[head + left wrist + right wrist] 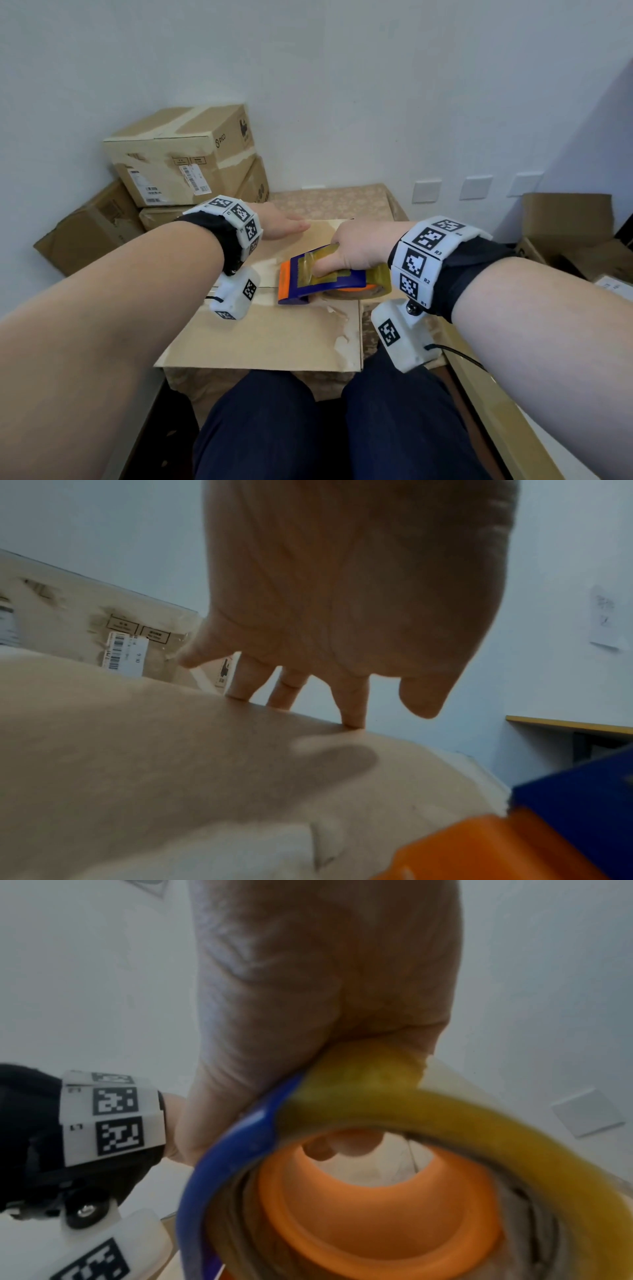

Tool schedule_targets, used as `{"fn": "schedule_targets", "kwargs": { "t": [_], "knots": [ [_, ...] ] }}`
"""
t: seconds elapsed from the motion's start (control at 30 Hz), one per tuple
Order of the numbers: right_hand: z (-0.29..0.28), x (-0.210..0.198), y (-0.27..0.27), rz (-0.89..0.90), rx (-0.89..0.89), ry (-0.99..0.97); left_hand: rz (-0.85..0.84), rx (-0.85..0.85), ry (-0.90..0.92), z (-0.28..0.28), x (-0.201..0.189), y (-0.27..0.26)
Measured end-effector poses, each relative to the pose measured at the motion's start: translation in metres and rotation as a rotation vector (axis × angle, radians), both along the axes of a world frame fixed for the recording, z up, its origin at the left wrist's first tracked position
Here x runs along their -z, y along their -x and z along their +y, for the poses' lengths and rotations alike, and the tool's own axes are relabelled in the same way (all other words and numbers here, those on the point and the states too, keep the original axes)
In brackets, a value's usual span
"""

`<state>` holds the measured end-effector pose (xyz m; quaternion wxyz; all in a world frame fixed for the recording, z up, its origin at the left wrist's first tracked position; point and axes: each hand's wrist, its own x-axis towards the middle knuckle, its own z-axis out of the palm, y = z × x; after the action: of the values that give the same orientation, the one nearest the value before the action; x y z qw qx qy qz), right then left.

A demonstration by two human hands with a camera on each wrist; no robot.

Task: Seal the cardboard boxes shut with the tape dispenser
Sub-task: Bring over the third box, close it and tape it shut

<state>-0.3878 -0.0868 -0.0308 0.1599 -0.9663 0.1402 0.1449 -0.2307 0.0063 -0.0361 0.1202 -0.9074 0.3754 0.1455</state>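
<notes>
Knees at bottom of head view, then the cardboard box (260, 329) lying across a patterned stand. Left hand (281, 222) lies flat on the far flap, fingers straight. Right hand (356, 246) is wrapped round the tape dispenser (322, 277), which sits on the box top by the centre seam (267, 286). No fresh tape visible on that seam; torn paper near the right edge. Stacked boxes (178, 154) behind look taped; an open box (565, 226) at right does not.

Left wrist: fingertips (352, 721) press the flap, dispenser corner at lower right.

Right wrist: fingers curled over the roll; orange hub (377, 1218) close up.

Judgement: this box's seal barely started, if at all.
</notes>
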Motion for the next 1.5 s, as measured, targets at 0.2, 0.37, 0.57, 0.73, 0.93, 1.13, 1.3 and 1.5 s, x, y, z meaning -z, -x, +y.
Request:
{"fn": "schedule_targets", "kwargs": {
  "t": [0.2,0.37,0.57,0.73,0.93,1.13,1.3,1.5],
  "knots": [
    [0.003,-0.001,0.000,-0.005,-0.009,-0.021,0.040,0.032,0.069,-0.007,-0.002,0.001],
    [-0.003,0.002,0.006,-0.055,0.002,-0.073,0.076,0.096,0.117,-0.007,0.001,0.006],
    [-0.018,0.002,0.018,-0.075,0.002,-0.158,0.082,0.095,0.118,-0.006,0.004,0.001],
    [-0.022,0.008,0.025,-0.077,-0.018,-0.142,0.073,0.105,0.124,-0.008,0.003,0.005],
    [-0.050,0.005,0.048,-0.041,0.057,-0.119,0.082,0.088,0.152,-0.005,-0.001,0.007],
    [-0.060,0.011,0.051,0.007,0.104,-0.064,0.075,0.105,0.125,-0.012,0.001,0.013],
    [-0.056,0.005,0.048,0.045,0.115,-0.003,0.049,0.083,0.120,-0.016,0.001,0.015],
    [-0.054,0.006,0.047,0.043,0.116,0.000,-0.022,0.061,0.132,-0.032,0.007,0.024]
  ]
}}
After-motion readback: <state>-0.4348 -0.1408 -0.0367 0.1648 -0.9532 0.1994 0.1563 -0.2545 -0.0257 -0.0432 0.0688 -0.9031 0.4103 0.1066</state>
